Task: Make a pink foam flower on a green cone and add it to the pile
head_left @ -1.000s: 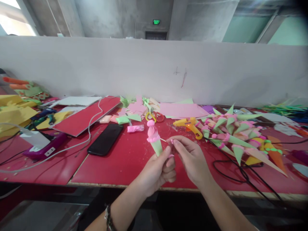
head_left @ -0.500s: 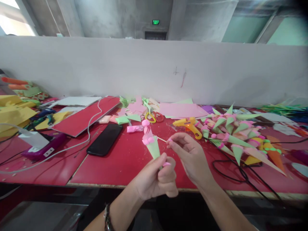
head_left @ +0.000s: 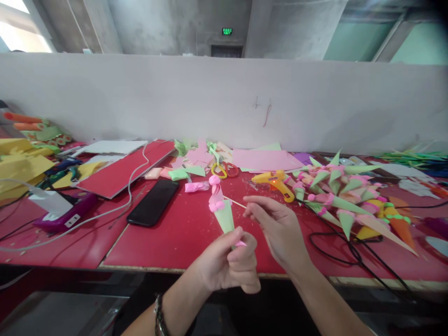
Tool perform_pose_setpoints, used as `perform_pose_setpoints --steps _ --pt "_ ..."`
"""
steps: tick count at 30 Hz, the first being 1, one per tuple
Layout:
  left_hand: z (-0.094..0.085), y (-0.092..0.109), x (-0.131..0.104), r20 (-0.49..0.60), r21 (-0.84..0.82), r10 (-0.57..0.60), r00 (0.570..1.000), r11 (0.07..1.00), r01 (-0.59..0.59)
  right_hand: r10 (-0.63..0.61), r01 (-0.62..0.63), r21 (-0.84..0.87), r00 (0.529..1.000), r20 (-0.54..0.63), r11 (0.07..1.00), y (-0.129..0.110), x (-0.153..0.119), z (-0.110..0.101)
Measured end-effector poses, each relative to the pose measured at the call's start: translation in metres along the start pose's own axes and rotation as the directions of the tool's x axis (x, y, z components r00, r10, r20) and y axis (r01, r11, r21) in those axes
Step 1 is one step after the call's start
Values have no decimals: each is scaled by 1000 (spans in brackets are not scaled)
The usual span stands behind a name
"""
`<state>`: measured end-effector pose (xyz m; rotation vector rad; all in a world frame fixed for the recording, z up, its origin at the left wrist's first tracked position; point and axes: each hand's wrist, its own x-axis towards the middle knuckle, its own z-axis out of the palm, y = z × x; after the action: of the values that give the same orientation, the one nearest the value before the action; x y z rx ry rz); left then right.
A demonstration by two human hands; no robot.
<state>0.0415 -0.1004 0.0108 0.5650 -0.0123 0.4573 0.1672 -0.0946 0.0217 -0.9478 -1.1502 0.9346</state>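
Observation:
Upright in my left hand (head_left: 229, 263) is a paper ice cream cone (head_left: 224, 218), pale green below with pink folds and small pink balls on top. My fingers close around its lower tip. A bit of pink material (head_left: 241, 243) shows between the thumb and index finger of that hand. My right hand (head_left: 280, 228) pinches a thin pale stick (head_left: 236, 202) by one end. The stick's other end points left and meets the cone's pink rim; whether it touches or passes behind, I cannot tell.
On the red table (head_left: 154, 247) lie a black phone (head_left: 153, 203), a pink packet (head_left: 196, 186), scissors (head_left: 224, 171) and a yellow glue gun (head_left: 275, 182). A pile of similar cones (head_left: 336, 186) sits at right beside a black cable (head_left: 336, 249). A purple power strip (head_left: 66, 217) stands at left.
The cone has shifted slightly right with my left hand. A pink bit that showed at my right fingertips is no longer visible there, and more of the stick shows beside the cone.

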Motion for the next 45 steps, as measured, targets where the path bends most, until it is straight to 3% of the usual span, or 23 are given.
perform_pose_setpoints --steps 5,12,16,22,27,34,39,45 --pt "-2 -1 1 18 -21 3 1000 1000 -3 81 -83 91 996 23 992 -3 0 1" --pt "-3 -1 2 32 -41 8 999 999 -7 55 -56 65 998 21 996 -5 0 1" --pt "-5 -1 4 105 -61 23 994 998 -16 58 -62 122 998 34 991 -2 0 -1" --pt "-5 -2 5 189 -78 42 981 997 -28 5 0 70 998 -64 998 3 2 -5" --pt "-5 -2 5 189 -89 42 981 996 -26 33 -30 167 999 -11 985 1 4 -2" --pt "-7 -8 7 187 -90 -6 982 996 24 -98 100 126 995 -22 987 -6 2 2" --pt "-6 -15 10 196 -87 -58 979 993 76 -236 233 45 967 97 971 -11 1 4" --pt "-7 -17 9 176 -84 -70 982 993 86 -263 261 34 948 178 965 -12 0 3"
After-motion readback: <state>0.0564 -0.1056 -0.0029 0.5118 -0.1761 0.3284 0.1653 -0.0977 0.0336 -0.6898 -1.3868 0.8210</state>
